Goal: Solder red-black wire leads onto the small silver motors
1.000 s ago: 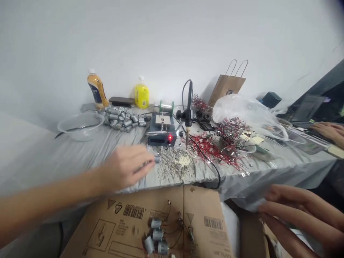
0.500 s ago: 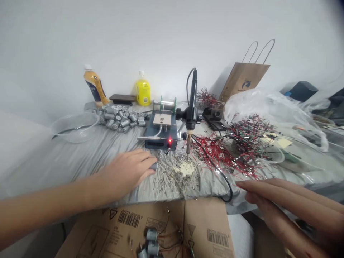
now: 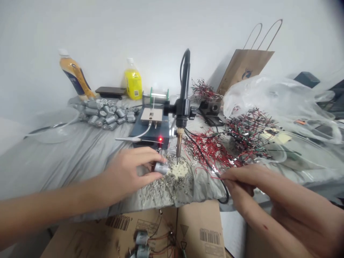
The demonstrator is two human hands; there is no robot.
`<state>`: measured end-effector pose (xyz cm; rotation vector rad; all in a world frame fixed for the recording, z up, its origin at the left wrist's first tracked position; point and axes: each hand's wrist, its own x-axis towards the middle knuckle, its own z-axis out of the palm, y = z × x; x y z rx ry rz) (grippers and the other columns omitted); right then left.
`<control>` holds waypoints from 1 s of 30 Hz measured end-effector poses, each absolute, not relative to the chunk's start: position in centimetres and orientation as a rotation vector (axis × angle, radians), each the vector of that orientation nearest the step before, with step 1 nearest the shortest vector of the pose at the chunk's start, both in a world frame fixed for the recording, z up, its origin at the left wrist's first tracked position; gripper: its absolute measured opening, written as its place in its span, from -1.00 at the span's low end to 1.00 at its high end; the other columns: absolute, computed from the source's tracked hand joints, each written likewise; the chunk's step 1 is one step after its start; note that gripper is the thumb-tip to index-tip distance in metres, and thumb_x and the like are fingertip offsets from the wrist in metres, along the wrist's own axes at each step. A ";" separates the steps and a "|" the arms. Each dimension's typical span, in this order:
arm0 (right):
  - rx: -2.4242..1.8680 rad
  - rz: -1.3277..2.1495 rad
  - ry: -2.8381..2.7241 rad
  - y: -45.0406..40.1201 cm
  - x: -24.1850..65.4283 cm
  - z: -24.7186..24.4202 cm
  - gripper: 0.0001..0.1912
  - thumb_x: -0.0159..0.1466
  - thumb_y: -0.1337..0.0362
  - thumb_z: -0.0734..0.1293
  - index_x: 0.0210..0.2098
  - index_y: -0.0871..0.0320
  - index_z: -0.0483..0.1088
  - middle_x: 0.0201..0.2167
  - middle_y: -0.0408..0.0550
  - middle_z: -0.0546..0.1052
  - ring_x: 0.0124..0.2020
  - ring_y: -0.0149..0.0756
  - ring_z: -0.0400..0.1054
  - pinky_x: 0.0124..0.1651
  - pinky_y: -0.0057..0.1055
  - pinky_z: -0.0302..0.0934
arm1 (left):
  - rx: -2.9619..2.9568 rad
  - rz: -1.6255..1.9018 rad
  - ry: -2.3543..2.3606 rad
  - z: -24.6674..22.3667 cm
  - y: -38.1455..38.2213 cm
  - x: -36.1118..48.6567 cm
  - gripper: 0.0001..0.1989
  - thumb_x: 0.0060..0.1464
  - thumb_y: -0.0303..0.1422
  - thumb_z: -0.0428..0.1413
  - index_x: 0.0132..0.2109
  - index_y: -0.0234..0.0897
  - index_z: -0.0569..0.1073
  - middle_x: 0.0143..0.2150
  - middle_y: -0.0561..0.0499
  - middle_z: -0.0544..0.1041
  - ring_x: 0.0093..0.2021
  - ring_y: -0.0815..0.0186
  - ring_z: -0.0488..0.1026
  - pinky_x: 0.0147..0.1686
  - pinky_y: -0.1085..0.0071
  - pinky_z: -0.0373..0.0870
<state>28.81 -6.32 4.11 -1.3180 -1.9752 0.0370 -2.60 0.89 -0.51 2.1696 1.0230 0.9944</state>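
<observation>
My left hand (image 3: 131,166) is closed around a small silver motor (image 3: 161,168), gripping it between thumb and fingers. Just right of that motor, the tip of an upright soldering iron (image 3: 184,86) on a stand points down over a pale pad (image 3: 179,171) strewn with small metal bits. My right hand (image 3: 249,186) pinches a thin red wire (image 3: 212,176) between thumb and forefinger, near a pile of red wires (image 3: 212,148). The wire's far end is hard to make out. Behind my left hand sits the solder feeder box (image 3: 150,132) with its red light on.
A heap of silver motors (image 3: 103,114) lies at the left back, beside a clear plastic bowl (image 3: 53,123). Two bottles, an orange one (image 3: 76,77) and a yellow one (image 3: 133,82), stand behind. Wired motors (image 3: 142,243) rest on a cardboard box (image 3: 199,229) below. A black cable (image 3: 227,193) loops near my right hand.
The view has shifted slightly. My left hand has brought the motor right, closer to the iron's tip, and it shows more now. My right hand has come left with the red wire.
</observation>
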 end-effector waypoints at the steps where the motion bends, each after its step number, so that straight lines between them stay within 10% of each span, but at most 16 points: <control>1: -1.297 0.043 -1.996 -6.1 28.6 4.1 -0.82 0.49 0.22 0.40 -0.12 -0.09 0.70 -0.21 -0.11 0.75 -0.23 -0.16 0.68 -0.26 -0.34 0.57 | 2.031 0.979 1.053 -0.6 1.0 -2.3 -0.83 0.24 -0.36 0.38 -0.02 -0.19 0.74 -0.03 -0.03 0.75 -0.14 0.25 0.72 -0.09 0.42 0.72; 13: -1.231 0.074 -2.088 -4.9 28.4 3.3 -0.78 0.46 0.27 0.41 -0.03 -0.16 0.68 -0.16 -0.09 0.75 -0.20 -0.16 0.70 -0.25 -0.32 0.56 | 1.258 0.866 0.969 -0.7 1.8 -0.7 -0.85 0.16 -0.35 0.38 -0.11 -0.21 0.72 -0.36 0.03 0.68 -0.41 0.33 0.61 -0.42 0.53 0.55; 30: -1.282 0.051 -2.035 -5.0 26.7 4.5 -0.81 0.49 0.22 0.40 -0.08 -0.08 0.71 -0.13 -0.04 0.76 -0.16 -0.08 0.72 -0.14 -0.27 0.66 | 1.294 0.997 0.994 -1.8 1.4 -0.7 -0.68 0.11 -0.28 0.46 0.02 -0.22 0.73 -0.27 -0.01 0.77 -0.33 0.16 0.75 -0.24 0.32 0.80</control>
